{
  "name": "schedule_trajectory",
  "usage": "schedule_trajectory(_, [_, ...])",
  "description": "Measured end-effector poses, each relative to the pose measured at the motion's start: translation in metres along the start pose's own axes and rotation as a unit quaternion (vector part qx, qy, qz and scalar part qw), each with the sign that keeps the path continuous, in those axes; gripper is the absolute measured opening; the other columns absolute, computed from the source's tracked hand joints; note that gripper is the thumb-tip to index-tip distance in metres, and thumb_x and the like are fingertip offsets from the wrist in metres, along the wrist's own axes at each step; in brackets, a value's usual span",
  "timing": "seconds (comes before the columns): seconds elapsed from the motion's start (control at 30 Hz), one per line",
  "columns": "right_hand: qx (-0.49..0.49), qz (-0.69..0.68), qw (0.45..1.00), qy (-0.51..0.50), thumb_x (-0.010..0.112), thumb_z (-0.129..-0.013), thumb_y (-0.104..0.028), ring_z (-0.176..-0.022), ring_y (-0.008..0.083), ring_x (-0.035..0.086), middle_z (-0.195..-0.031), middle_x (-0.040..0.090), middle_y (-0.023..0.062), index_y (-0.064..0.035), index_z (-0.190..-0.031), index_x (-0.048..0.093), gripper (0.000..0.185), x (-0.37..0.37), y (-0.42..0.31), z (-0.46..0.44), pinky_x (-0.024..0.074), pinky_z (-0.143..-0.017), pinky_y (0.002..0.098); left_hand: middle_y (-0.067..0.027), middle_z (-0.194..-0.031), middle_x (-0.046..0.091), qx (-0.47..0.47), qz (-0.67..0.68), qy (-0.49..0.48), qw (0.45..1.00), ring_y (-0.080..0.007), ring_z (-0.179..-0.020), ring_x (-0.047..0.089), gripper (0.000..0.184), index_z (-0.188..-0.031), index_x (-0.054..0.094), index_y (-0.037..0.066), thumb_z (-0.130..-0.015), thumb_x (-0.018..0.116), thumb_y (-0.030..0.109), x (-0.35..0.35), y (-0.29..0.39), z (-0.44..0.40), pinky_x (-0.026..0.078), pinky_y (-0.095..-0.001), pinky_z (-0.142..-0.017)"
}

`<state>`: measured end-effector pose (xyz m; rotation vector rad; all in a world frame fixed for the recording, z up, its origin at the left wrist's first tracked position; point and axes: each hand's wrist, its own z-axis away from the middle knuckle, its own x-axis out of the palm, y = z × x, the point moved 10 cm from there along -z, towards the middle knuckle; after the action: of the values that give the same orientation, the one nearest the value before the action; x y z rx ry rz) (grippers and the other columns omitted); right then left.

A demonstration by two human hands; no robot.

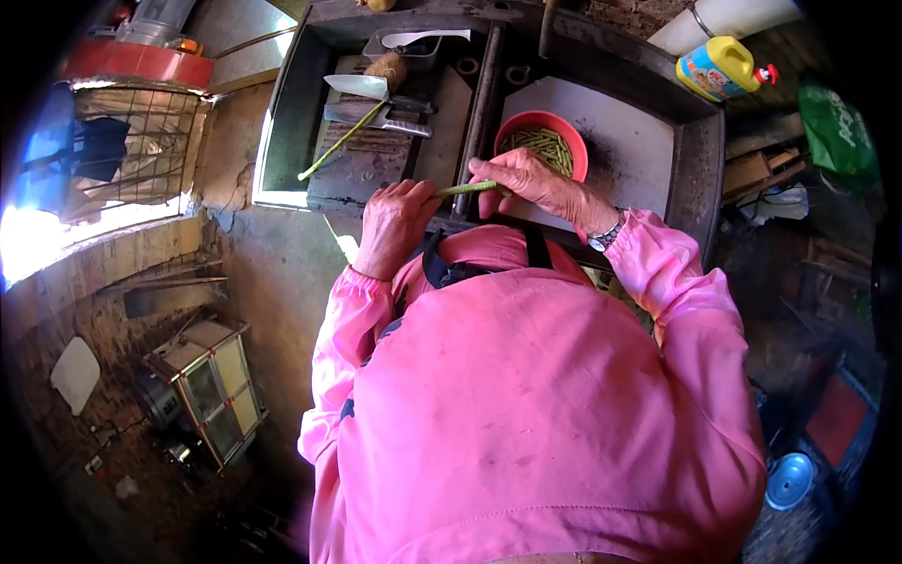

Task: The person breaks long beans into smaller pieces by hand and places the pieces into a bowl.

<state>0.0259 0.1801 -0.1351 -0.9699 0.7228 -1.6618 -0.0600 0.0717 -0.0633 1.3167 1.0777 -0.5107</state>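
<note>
My left hand (393,226) is closed around one end of a green long bean (460,189) at the near edge of the sink. The other end of the bean is at my right hand (540,188), whose fingers and thumb pinch it. Just beyond my right hand, a red bowl (581,141) holds many short pieces of bean (540,143). Past my left hand, another long bean (340,144) lies slanting over the board and across a knife.
Two knives, one with a broad blade (357,86), lie on a dark board (357,179) in the left basin. Behind them is a tray with a white spoon (425,37) and a brown scrubber (387,68). A yellow bottle (722,70) stands right of the sink.
</note>
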Motion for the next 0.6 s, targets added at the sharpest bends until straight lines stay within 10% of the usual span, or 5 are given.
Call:
schedule_trajectory(0.37, [0.044,-0.099,0.992,-0.070,0.062,-0.093,-0.030,-0.066,0.0101,0.065,-0.076,0.068,0.0071,0.0023,-0.096,0.067,0.032,0.021,0.016,0.001,0.0510,-0.058,0.0177,-0.0106,-0.079,0.062,-0.005,-0.081,0.022,0.996,-0.0315,-0.075,0.061,0.019,-0.096,0.063,0.006,-0.082,0.067,0.017,0.000,-0.017,-0.001,0.048,-0.0410,-0.067])
schedule_trajectory(0.6, [0.011,-0.398,0.907,-0.135,0.062,-0.094,-0.027,-0.065,0.0088,0.062,-0.075,0.065,0.0048,0.0015,-0.101,0.063,0.030,0.033,0.009,0.003,0.0486,-0.056,0.0176,-0.0170,-0.069,0.059,-0.088,0.122,0.050,0.987,-0.0384,-0.065,0.060,0.018,-0.079,0.057,0.005,-0.088,0.062,0.020,0.009,-0.016,0.001,0.045,-0.0449,-0.055])
